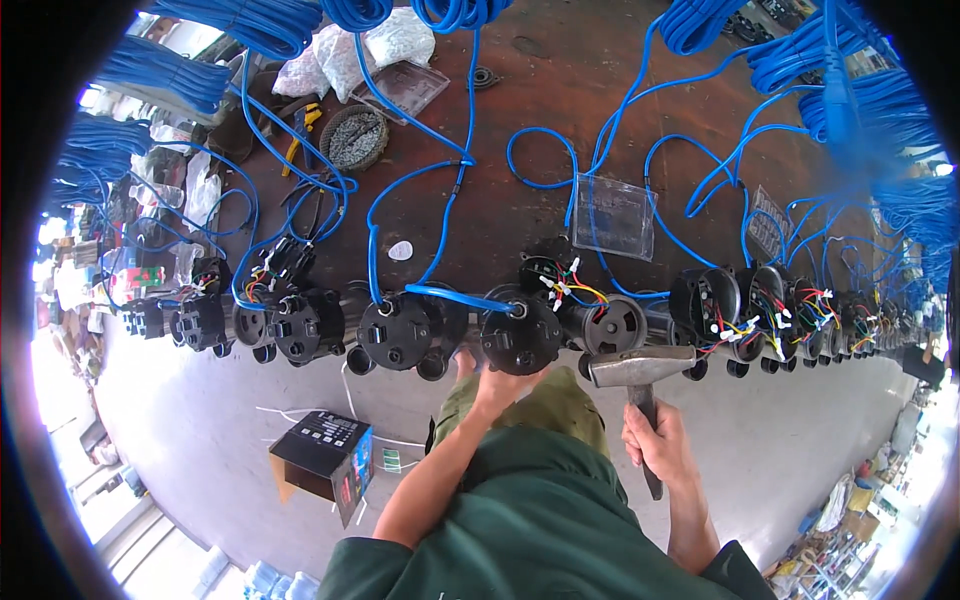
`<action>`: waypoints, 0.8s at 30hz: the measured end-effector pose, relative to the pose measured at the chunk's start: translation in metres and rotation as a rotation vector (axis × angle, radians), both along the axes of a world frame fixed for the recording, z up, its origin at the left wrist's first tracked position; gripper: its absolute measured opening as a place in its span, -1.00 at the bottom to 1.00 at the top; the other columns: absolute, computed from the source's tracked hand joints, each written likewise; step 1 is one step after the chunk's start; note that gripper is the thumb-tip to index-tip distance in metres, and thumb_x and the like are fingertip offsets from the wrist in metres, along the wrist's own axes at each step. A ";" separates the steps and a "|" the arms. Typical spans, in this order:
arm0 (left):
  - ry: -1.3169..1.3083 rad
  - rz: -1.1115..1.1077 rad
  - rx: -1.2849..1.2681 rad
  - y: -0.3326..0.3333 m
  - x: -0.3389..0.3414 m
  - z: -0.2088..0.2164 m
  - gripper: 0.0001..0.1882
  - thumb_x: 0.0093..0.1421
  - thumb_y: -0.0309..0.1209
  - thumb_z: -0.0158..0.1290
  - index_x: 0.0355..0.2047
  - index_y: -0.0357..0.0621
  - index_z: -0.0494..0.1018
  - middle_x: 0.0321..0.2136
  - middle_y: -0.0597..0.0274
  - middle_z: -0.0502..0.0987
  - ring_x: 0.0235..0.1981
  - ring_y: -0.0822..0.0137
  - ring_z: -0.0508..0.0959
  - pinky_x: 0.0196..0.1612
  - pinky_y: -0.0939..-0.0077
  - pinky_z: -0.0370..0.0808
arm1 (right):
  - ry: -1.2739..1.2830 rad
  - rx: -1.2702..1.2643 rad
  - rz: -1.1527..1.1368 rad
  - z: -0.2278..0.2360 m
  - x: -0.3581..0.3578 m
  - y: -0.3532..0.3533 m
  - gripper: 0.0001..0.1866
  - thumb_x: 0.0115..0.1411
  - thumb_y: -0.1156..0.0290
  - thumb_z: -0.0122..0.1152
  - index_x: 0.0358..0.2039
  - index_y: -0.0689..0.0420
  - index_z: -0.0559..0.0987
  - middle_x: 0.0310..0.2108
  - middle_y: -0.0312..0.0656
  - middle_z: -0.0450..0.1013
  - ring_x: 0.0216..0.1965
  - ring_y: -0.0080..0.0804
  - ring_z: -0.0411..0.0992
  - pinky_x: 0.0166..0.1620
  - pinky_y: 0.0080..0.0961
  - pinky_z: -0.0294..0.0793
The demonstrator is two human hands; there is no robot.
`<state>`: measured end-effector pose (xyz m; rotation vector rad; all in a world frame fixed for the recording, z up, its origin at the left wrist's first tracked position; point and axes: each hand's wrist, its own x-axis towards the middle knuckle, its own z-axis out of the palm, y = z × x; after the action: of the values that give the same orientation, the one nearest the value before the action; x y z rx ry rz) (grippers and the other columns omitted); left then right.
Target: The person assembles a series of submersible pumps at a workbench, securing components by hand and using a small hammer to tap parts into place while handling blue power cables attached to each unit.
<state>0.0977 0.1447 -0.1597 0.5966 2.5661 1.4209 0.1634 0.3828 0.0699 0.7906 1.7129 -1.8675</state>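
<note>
My right hand is wrapped round the handle of a hammer, its metal head raised beside the row of parts. My left hand holds a round black motor-like housing from below, and the fingertips are partly hidden by it. A thick blue cable enters the top of this housing. Left of it stands a similar black housing, also with a blue cable. To its right is an opened round part with coloured wires and white connectors.
More black housings line the front edge of the dark brown table. Coiled blue cables hang at the far side. On the tabletop are a clear plastic tray, a round basket and yellow-handled pliers. A cardboard box sits on the floor.
</note>
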 end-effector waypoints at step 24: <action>-1.048 0.150 0.790 -0.017 -0.010 0.019 -0.50 0.35 -0.19 -0.01 0.26 -0.01 0.35 0.22 0.17 0.46 0.24 0.09 0.38 0.34 -0.11 0.33 | 0.267 -0.170 -0.280 0.031 -0.017 0.010 -0.55 0.56 0.10 -0.01 -0.44 0.13 0.39 -0.71 -0.38 0.25 -0.71 -0.67 0.18 -0.63 -0.60 0.20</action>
<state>0.0873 0.1281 -0.1405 -0.2716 1.2302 2.0269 0.1464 0.3928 0.1005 0.7735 1.6321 -2.3661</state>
